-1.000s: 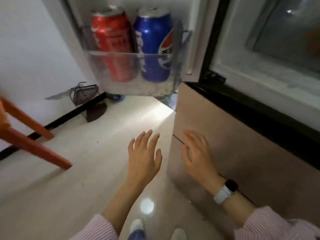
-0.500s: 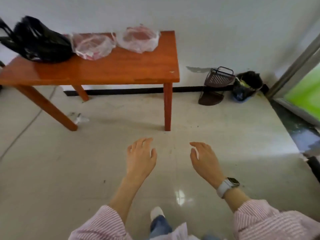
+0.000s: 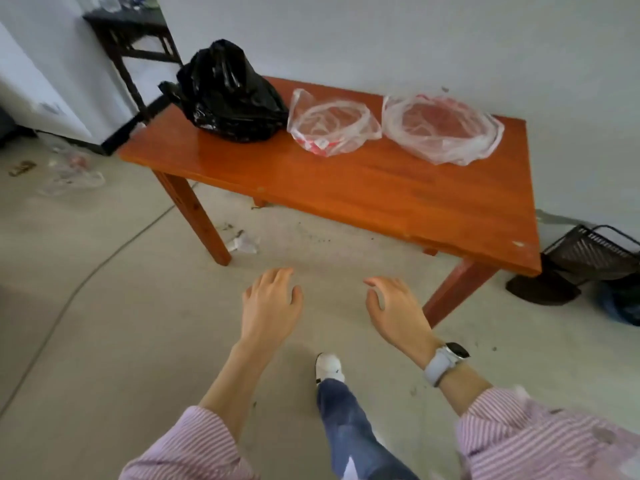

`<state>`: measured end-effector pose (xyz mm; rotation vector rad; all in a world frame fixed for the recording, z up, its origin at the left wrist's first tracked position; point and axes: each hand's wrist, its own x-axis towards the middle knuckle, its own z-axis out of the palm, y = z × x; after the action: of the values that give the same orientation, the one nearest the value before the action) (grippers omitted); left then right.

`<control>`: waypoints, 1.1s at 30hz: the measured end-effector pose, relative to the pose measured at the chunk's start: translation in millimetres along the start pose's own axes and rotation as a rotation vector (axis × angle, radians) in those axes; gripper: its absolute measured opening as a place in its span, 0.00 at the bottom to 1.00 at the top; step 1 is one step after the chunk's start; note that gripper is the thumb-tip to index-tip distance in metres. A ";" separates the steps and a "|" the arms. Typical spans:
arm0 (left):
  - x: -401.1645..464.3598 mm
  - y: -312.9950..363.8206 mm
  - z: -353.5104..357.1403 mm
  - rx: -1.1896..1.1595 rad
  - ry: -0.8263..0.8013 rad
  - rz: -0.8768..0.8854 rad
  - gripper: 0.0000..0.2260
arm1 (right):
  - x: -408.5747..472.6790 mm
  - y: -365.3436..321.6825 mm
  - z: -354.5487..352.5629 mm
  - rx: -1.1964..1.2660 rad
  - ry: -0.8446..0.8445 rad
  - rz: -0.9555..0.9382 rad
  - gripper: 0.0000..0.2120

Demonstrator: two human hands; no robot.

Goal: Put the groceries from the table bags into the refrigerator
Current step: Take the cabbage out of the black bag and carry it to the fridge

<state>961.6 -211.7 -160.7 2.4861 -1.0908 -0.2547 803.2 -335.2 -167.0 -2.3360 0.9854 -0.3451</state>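
left hand (image 3: 272, 306) empty | right hand (image 3: 394, 311) empty (fingers relaxed) | table (image 3: 381, 199) ahead

You won't find any text, brand, number or sign that can be read here. The middle clear bag (image 3: 332, 124) on the bench (image 3: 381, 188), in the upper centre of the frame, shows red print and a small white tag at its lower edge, but both are too blurred to make out. The watch (image 3: 456, 351) face at lower right is dark.
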 end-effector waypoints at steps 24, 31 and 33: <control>598.3 -185.0 -150.1 -0.141 0.220 0.152 0.15 | 622.5 -219.5 87.6 0.096 0.123 -0.261 0.16; 712.0 -229.1 -145.2 -0.170 -0.162 0.201 0.24 | 713.3 -227.1 109.5 -0.002 -0.148 -0.146 0.24; 737.0 -232.3 -144.6 -0.309 -0.247 0.151 0.26 | 734.0 -222.9 113.8 0.027 -0.277 -0.153 0.28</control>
<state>1660.8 -570.1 -134.2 2.1271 -1.2247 -0.6466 1490.1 -691.4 -114.7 -2.3608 0.6684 -0.0873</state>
